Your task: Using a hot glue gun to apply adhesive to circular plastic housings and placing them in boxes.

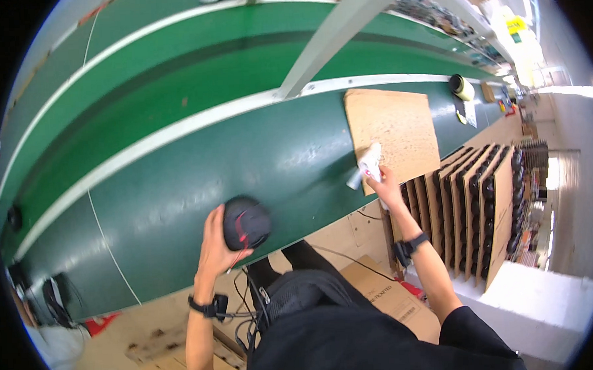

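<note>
Holding a round black piece [247,221] with a red mark, our left hand [213,249] was well left of the cardboard sheet [403,124], on or just above the green worktop [158,191] (couldn't tell which). Its fingers curled round the piece's left side, thumb at the near edge. We guessed it was light and fairly stiff, though too blurry to judge how slippery, so cupping the sides seemed better than pinching the top.

Our right hand [386,186], well apart from the left, was closed around a small white container [371,160] over the sheet's near-left edge. Probably light too, maybe squeezable, so we liked a mid-body hold. A dark-and-yellow roll [463,88] lay right of the sheet; upright cardboard boards [501,212] stood nearer us, also to its right.
</note>
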`<action>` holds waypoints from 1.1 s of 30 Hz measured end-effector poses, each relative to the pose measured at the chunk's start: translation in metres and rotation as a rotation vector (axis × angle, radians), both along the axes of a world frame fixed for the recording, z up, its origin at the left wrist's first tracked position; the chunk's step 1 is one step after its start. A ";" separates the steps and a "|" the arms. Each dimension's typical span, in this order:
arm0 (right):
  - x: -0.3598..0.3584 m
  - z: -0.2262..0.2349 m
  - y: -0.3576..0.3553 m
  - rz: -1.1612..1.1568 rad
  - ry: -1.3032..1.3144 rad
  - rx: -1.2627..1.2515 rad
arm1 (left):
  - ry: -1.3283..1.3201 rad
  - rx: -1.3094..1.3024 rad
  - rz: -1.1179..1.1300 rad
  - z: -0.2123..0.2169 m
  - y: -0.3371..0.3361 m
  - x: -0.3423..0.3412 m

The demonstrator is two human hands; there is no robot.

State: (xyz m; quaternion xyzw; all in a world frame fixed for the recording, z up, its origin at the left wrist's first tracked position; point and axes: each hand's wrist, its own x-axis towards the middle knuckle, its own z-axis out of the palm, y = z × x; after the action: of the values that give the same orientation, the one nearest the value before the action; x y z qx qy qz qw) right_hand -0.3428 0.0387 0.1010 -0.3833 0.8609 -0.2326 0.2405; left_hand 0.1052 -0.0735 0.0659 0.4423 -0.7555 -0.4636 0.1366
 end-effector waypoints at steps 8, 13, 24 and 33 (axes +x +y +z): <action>-0.050 -0.056 -0.018 -0.036 0.477 -0.225 | -0.030 -0.068 0.099 -0.001 -0.006 0.024; -0.012 -0.080 0.111 0.106 0.046 -0.226 | 0.266 -0.122 0.129 0.003 0.017 0.003; -0.014 -0.204 0.596 -1.254 -0.785 -0.039 | -0.070 0.123 -0.039 0.015 0.111 -0.114; -0.138 -0.030 0.606 -0.705 -1.177 -0.775 | 0.133 0.139 -1.228 0.086 0.245 -0.555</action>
State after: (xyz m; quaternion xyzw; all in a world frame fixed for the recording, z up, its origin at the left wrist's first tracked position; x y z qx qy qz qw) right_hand -0.4810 0.6444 0.0711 0.0418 0.5202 -0.7435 0.4182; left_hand -0.4503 0.1715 0.1516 -0.0951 -0.8300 -0.5322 -0.1374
